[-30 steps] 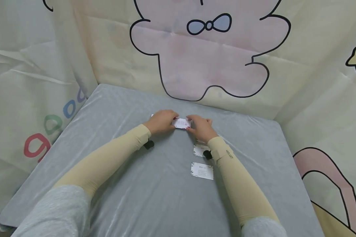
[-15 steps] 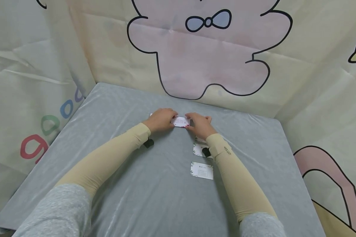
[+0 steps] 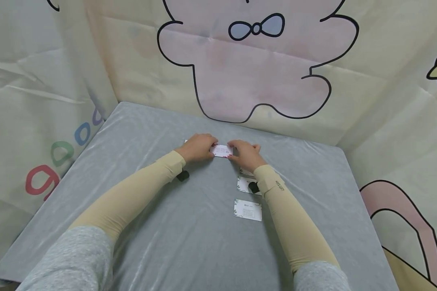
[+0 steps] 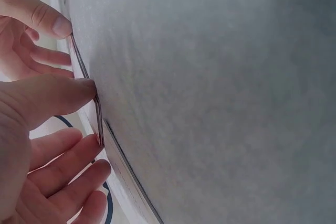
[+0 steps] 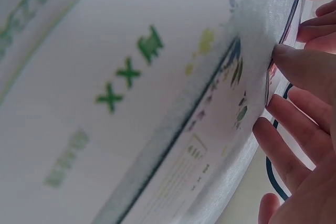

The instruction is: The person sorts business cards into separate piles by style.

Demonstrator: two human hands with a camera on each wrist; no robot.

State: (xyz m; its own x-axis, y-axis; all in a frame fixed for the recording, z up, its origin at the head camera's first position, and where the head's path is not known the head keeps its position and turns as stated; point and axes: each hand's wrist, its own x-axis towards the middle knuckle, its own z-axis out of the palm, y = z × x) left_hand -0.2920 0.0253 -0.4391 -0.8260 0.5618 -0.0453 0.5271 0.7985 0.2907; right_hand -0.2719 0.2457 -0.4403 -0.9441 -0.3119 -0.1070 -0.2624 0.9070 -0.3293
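Note:
In the head view a small white card with red floral corners (image 3: 221,151) spans the gap between the two hands near the table's far side. My left hand (image 3: 198,147) pinches its left end, thumb on the near edge and fingers on the far one. The right hand (image 3: 245,155) pinches the other end the same way. Seen edge-on in the left wrist view, it is a thin stack of cards (image 4: 100,119) with several layers. Part of another card (image 3: 185,141) peeks out behind the left hand.
On the grey cloth-covered table (image 3: 200,242), a white card with leafy corners (image 3: 247,210) lies nearest me. Beyond it lies a second card (image 3: 243,184), partly under the right wrist, and a third (image 3: 245,172) mostly hidden. A printed curtain (image 3: 131,52) hangs behind the table.

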